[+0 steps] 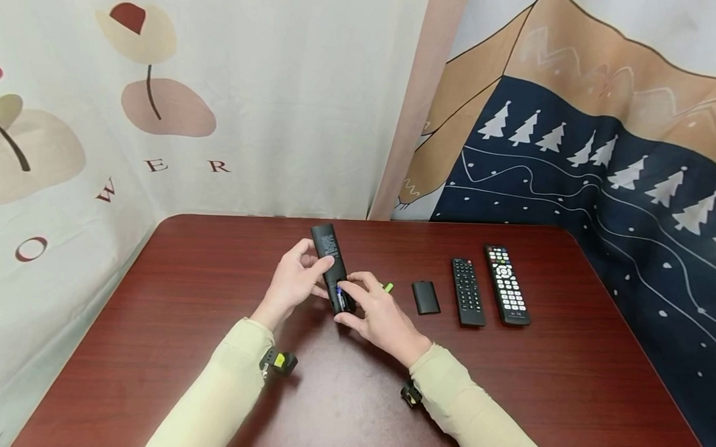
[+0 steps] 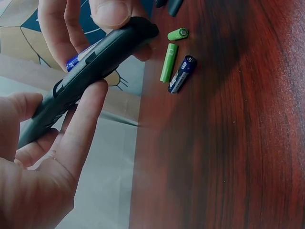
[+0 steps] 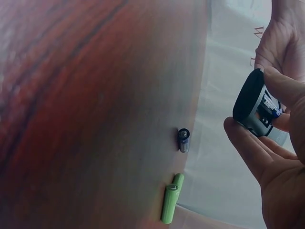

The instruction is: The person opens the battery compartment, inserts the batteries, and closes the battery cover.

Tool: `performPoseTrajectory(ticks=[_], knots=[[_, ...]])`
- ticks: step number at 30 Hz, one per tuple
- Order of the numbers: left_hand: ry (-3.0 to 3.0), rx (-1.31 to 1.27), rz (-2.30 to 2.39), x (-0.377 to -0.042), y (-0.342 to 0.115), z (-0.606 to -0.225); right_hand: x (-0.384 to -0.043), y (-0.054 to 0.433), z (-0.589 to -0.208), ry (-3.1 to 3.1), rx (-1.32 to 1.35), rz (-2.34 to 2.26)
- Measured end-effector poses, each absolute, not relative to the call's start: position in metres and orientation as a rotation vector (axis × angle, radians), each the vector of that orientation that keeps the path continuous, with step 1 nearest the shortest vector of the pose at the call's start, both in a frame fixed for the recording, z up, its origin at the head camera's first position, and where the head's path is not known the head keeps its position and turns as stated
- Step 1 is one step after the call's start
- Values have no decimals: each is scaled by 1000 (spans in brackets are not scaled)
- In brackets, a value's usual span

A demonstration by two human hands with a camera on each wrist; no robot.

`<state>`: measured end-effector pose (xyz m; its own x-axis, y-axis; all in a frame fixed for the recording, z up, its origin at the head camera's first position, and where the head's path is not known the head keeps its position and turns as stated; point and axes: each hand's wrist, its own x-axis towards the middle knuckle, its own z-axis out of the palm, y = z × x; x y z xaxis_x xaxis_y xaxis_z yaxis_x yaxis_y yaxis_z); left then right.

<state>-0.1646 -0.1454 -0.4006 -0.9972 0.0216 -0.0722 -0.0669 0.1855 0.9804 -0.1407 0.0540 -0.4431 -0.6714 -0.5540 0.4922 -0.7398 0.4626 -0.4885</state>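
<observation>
A black remote control (image 1: 326, 241) is held above the table, its back turned up and its battery compartment uncovered. My left hand (image 1: 291, 280) grips the middle of it, thumb across the back and fingers beneath. At the compartment end, my right hand (image 1: 384, 316) holds the remote between thumb and fingers, with one finger at a blue battery (image 3: 270, 106). That battery lies in the compartment, and in the left wrist view one end sticks up past the remote's edge. Fingers partly hide the compartment.
Behind the right hand lie two green batteries (image 2: 168, 63) and another blue battery (image 2: 182, 74). Farther right on the table are a black battery cover (image 1: 426, 297), a small black remote (image 1: 468, 293) and a larger remote with white buttons (image 1: 506, 284). A curtain (image 1: 291, 116) hangs behind.
</observation>
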Motion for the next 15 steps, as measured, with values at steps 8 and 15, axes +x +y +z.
performPoseTrajectory(ticks=[8, 15], knots=[[2357, -57, 1976, -168, -146, -402, -141, 55, -443, -2476, 1133, 943], [2343, -64, 1982, -168, -147, -400, -141, 54, -443, -2433, 1156, 948]])
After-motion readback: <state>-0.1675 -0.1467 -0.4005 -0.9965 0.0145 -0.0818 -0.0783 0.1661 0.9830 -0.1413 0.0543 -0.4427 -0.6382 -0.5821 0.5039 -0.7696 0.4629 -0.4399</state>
